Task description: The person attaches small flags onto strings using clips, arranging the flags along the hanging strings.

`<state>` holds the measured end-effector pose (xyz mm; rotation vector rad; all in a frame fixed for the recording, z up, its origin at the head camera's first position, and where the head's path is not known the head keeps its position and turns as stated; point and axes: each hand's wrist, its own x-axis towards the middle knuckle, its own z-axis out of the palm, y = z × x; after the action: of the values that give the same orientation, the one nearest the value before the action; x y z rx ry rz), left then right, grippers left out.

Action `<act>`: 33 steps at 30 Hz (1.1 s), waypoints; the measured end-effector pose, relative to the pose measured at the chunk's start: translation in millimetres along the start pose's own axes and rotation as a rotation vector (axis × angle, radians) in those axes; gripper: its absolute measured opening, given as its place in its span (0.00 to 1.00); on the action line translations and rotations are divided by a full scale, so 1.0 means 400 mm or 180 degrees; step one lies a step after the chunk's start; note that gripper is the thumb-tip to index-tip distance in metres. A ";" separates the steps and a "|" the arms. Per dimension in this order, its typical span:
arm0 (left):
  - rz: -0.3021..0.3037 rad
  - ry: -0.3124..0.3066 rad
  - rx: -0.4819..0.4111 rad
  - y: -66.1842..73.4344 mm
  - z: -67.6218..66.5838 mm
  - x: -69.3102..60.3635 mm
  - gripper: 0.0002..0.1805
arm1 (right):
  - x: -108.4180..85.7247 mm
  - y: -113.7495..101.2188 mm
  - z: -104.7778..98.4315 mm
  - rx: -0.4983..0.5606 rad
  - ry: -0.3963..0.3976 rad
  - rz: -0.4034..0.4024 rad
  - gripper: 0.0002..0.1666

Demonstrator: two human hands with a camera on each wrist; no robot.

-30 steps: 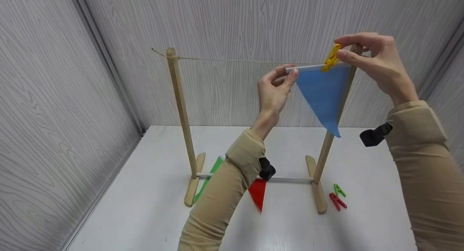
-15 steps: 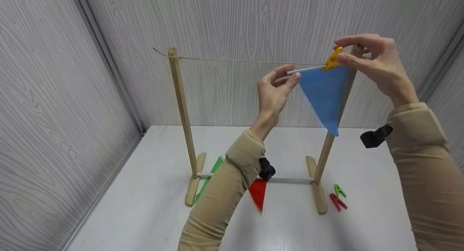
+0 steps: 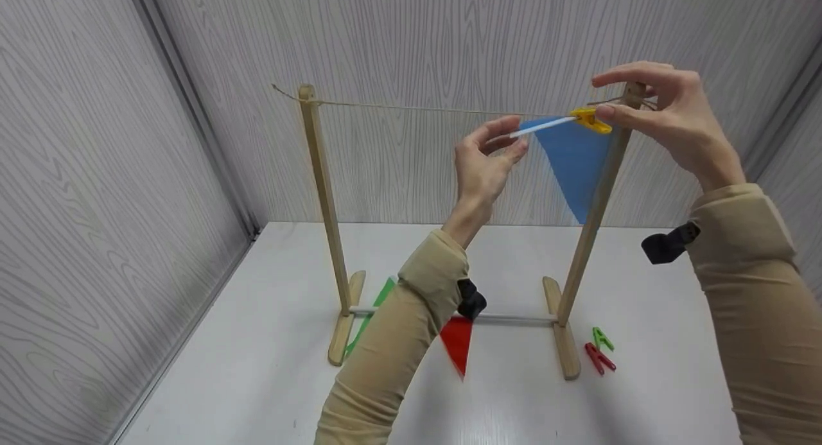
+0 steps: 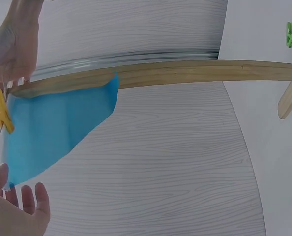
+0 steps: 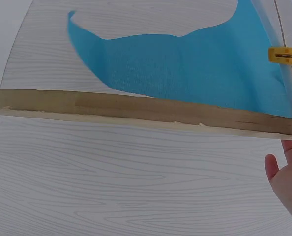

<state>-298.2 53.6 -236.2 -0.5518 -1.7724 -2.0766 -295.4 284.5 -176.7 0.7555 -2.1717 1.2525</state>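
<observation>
A blue triangular flag (image 3: pixel 573 165) hangs by its white-edged top near the right end of the string (image 3: pixel 417 108). A yellow clothespin (image 3: pixel 592 121) is clipped on that edge, its handles tilted down to the right. My left hand (image 3: pixel 483 165) pinches the flag's left top corner between thumb and fingers. Beside the top of the right wooden post (image 3: pixel 594 214), my right hand (image 3: pixel 681 111) has thumb and forefinger spread apart, the thumb close to the clothespin. The left wrist view shows the clothespin (image 4: pixel 3 110) with the string passing by it. Some right fingers are hidden behind the post.
The wooden stand also has a left post (image 3: pixel 324 207) and a white crossbar (image 3: pixel 514 318). A green flag (image 3: pixel 383 295) and a red flag (image 3: pixel 457 345) lie partly under the left sleeve. Green (image 3: pixel 602 338) and red (image 3: pixel 599 358) clothespins lie right of the stand.
The yellow clothespin has swung from upright to tilted down as the right thumb and forefinger came off its handles. The flag's top edge has turned, and its tip now lies behind the post.
</observation>
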 end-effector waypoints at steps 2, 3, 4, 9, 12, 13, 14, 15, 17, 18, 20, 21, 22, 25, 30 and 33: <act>0.0018 -0.0014 0.0022 0.001 -0.001 0.000 0.17 | -0.002 -0.001 -0.005 0.0004 -0.0081 0.0027 0.21; 0.0026 -0.0014 0.0030 0.001 -0.002 0.001 0.16 | -0.003 -0.002 -0.007 -0.0012 -0.0119 0.0031 0.22; 0.0037 -0.0010 0.0046 0.002 -0.002 0.001 0.15 | -0.003 -0.003 -0.008 -0.0028 -0.0152 0.0028 0.22; 0.0086 0.0052 0.0150 0.004 -0.002 0.003 0.12 | -0.004 -0.002 -0.014 -0.0104 -0.0214 -0.0047 0.23; 0.0081 0.0098 0.0202 0.006 0.000 0.003 0.12 | -0.002 0.000 -0.012 -0.0125 -0.0113 -0.0102 0.19; 0.0071 0.0109 0.0200 0.007 0.001 0.004 0.12 | -0.002 0.000 -0.010 -0.0128 -0.0058 -0.0109 0.17; 0.0063 0.0120 0.0202 0.008 0.002 0.004 0.13 | -0.001 0.000 -0.008 -0.0153 -0.0003 -0.0118 0.15; 0.0057 0.0133 0.0208 0.010 0.004 0.005 0.13 | 0.000 0.000 -0.006 -0.0191 0.0057 -0.0136 0.14; 0.0044 0.0158 0.0206 0.011 0.007 0.006 0.13 | 0.003 -0.001 0.000 -0.0281 0.0159 -0.0169 0.12; 0.0038 0.0167 0.0200 0.012 0.008 0.007 0.14 | 0.005 -0.001 0.003 -0.0320 0.0205 -0.0187 0.11; 0.0034 0.0186 0.0198 0.014 0.011 0.008 0.14 | 0.010 -0.001 0.008 -0.0397 0.0278 -0.0223 0.10; 0.0024 0.0198 0.0201 0.015 0.012 0.009 0.14 | 0.012 0.000 0.011 -0.0426 0.0315 -0.0235 0.09; 0.0015 0.0205 0.0206 0.016 0.013 0.010 0.15 | 0.014 0.000 0.013 -0.0445 0.0350 -0.0238 0.09; -0.0008 0.0219 0.0220 0.020 0.014 0.011 0.15 | 0.018 0.000 0.022 -0.0456 0.0458 -0.0240 0.10; -0.0026 0.0239 0.0182 0.023 0.014 0.011 0.15 | 0.020 -0.002 0.032 -0.0497 0.0496 -0.0267 0.13; -0.0053 0.0252 0.0130 0.022 0.012 0.013 0.15 | 0.017 -0.003 0.033 -0.0485 0.0391 -0.0185 0.13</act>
<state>-297.8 57.0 -225.3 -0.4389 -1.7759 -2.0393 -301.4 270.8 -177.1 0.6570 -2.1025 1.0623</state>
